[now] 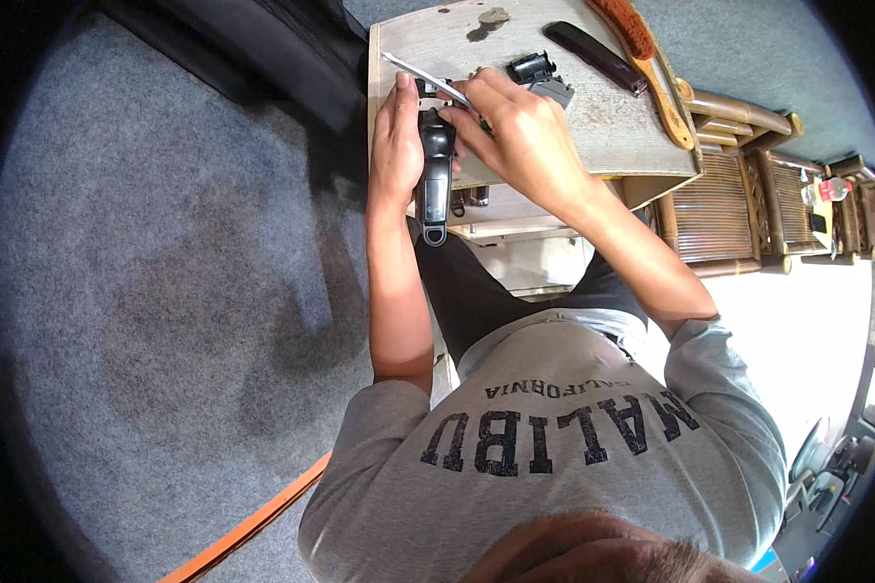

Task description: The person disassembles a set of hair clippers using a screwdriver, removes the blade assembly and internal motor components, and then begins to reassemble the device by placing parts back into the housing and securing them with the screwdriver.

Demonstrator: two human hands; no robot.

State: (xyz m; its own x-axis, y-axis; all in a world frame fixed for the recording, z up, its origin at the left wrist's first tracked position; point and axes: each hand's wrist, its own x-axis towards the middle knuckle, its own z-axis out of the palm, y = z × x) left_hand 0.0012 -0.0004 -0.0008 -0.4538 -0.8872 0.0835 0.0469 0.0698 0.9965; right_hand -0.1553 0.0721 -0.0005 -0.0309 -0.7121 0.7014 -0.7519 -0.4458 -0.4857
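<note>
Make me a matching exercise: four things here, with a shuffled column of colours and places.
1. Metal tool
2. Device with a loop
3. Brush
4. Long strip

A. Black, against the left hand
B. Orange, across the carpet
C. Silver, in the right hand
D. Wooden-handled, along the table's right edge

Pairs: 1-C, 2-A, 3-D, 4-B

pale wooden table [603, 146] | dark elongated casing [596, 56] | orange-bristled brush [648, 71] | black part [532, 68], grey part [552, 91] | dark stain [479, 33]

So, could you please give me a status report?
Left grip on black clipper; right grip on slim silver tool; loose black part beyond right grip.
</note>
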